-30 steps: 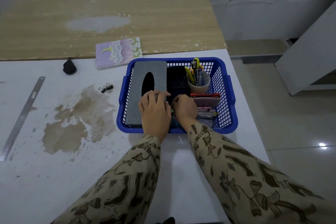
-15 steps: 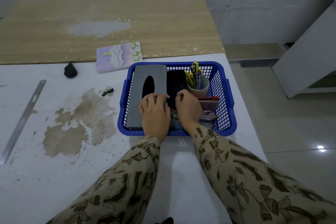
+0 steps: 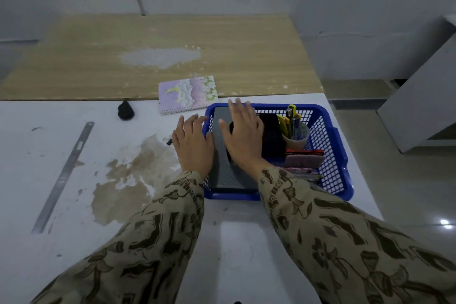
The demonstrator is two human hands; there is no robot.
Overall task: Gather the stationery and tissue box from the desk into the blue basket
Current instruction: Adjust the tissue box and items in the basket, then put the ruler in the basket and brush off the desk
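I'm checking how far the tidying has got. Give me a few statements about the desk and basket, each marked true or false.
1. The tissue box lies inside the blue basket. True.
2. The notebook is in the basket. False: it lies on the desk, just beyond the basket's far left corner.
3. A metal ruler lies on the desk, left of the basket. True.
4. The right hand grips a pen. False: it is open, fingers straight, over the tissue box.
5. The pens stand in a cup inside the basket. True.

long tan sleeves (image 3: 153, 237), dark brown floral batik print
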